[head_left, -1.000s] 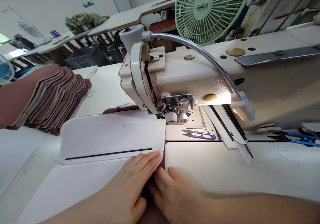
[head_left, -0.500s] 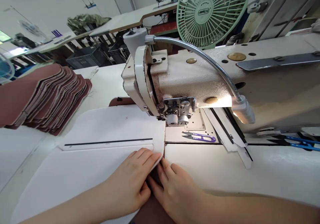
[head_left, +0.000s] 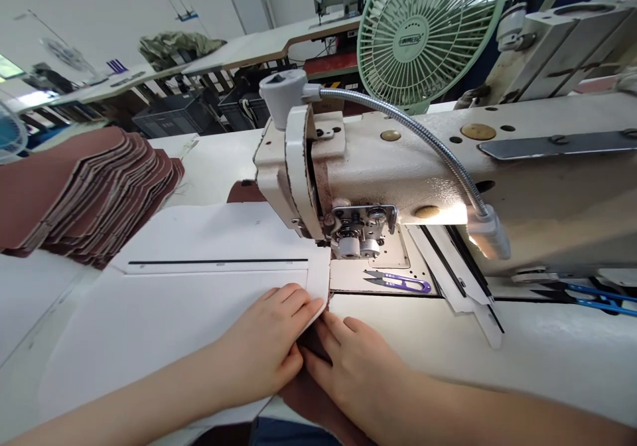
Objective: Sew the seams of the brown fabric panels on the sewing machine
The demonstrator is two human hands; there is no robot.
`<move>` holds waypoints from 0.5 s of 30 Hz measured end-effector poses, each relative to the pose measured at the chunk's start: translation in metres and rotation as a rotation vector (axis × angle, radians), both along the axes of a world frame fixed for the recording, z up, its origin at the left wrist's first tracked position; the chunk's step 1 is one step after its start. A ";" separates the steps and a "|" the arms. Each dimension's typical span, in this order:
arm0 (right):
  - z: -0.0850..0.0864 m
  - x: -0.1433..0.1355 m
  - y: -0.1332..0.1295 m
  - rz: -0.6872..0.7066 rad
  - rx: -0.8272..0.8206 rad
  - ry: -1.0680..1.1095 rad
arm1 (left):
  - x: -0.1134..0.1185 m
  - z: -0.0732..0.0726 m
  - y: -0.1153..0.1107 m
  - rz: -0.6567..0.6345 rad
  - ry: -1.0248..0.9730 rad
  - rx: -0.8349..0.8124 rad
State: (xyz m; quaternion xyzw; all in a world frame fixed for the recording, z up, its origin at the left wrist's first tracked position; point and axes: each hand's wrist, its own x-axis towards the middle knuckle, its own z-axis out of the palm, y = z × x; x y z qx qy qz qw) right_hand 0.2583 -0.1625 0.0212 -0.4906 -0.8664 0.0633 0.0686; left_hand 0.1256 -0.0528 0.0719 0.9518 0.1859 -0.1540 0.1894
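A large white panel [head_left: 199, 313] with a black strip [head_left: 219, 261] across it lies under the head of the sewing machine [head_left: 348, 233]. My left hand [head_left: 269, 340] presses on the panel's right edge, its fingers close together and its thumb bent at the edge. Beneath the panel, reddish-brown material [head_left: 313, 403] shows between my hands. My right hand [head_left: 353, 366] pinches this material at the panel's edge, close to my left fingertips. The machine head hides the needle area.
Purple snips [head_left: 398, 281] lie right of the presser area, with white pieces and black strips [head_left: 460, 273] beyond. Blue-handled scissors [head_left: 592, 295] rest at the far right. Brown pieces [head_left: 94, 187] are stacked at left. A green fan [head_left: 413, 38] stands behind the machine.
The white panel has shifted and turned slightly under the machine head, and its black strip sits higher in view. More brown material shows below my hands. The camera view has moved a little.
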 end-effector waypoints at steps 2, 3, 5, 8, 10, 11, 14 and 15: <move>0.000 0.003 0.000 0.028 0.009 0.010 | 0.002 -0.001 0.004 -0.007 0.008 0.002; 0.000 0.005 0.001 0.045 -0.006 0.014 | 0.003 -0.001 0.006 -0.010 0.015 0.002; -0.002 0.008 0.003 0.081 -0.063 0.017 | 0.006 -0.002 0.010 -0.014 0.026 -0.002; -0.009 0.011 0.009 0.073 -0.107 -0.015 | 0.009 -0.006 0.014 -0.015 0.021 0.006; -0.013 0.012 0.012 0.054 -0.105 -0.041 | 0.010 -0.009 0.017 -0.025 0.006 0.027; -0.014 0.013 0.014 0.047 -0.103 -0.049 | 0.010 -0.011 0.018 -0.032 -0.003 0.037; -0.011 0.017 0.019 0.049 -0.097 -0.042 | 0.012 -0.014 0.022 -0.054 -0.020 0.054; -0.009 0.019 0.021 0.046 -0.094 -0.038 | 0.013 -0.014 0.024 -0.058 -0.021 0.058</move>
